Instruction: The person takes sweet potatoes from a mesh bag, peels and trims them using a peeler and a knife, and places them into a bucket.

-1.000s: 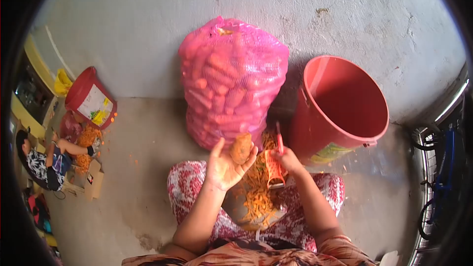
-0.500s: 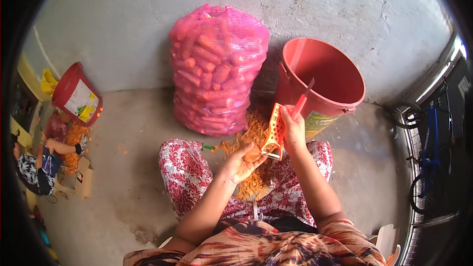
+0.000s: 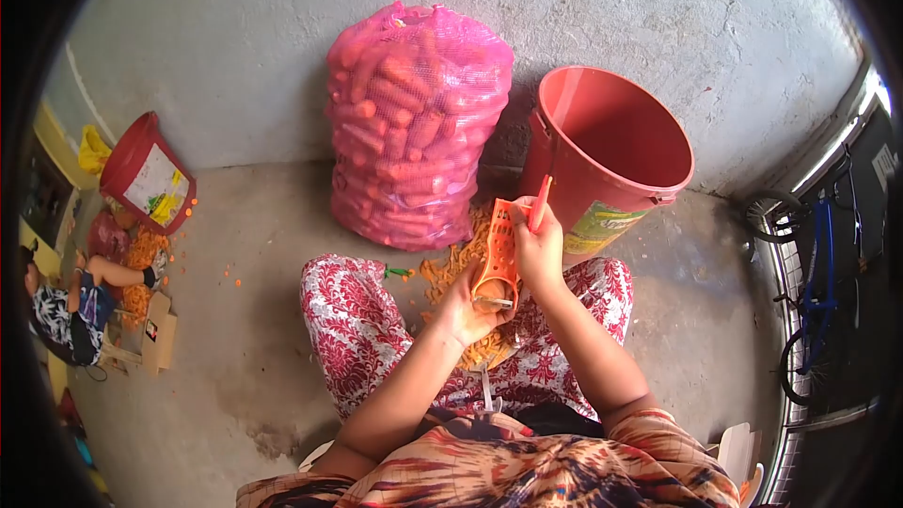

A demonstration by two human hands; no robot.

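Over my lap, my left hand (image 3: 464,313) is closed round a carrot (image 3: 491,292), most of which the fingers and the peeler hide. My right hand (image 3: 539,252) grips an orange peeler (image 3: 502,237) with a perforated grater body. Its blade end lies over the carrot. The same hand also keeps hold of a red-handled knife (image 3: 541,204), whose blade I cannot make out at this angle. Orange peelings (image 3: 485,351) are heaped on the floor between my legs, below both hands.
A pink mesh sack of carrots (image 3: 414,132) stands against the wall. Right of it is a tall red bucket (image 3: 611,132). At the far left, another person (image 3: 71,310) sits near a tipped red bucket (image 3: 150,174) and a cardboard box (image 3: 159,331). A blue bicycle (image 3: 820,254) is at right.
The peeler has swung down to the left, so its blade end now covers the carrot. The knife tilts more upright and its blade no longer shows. My right hand has moved left and slightly lower.
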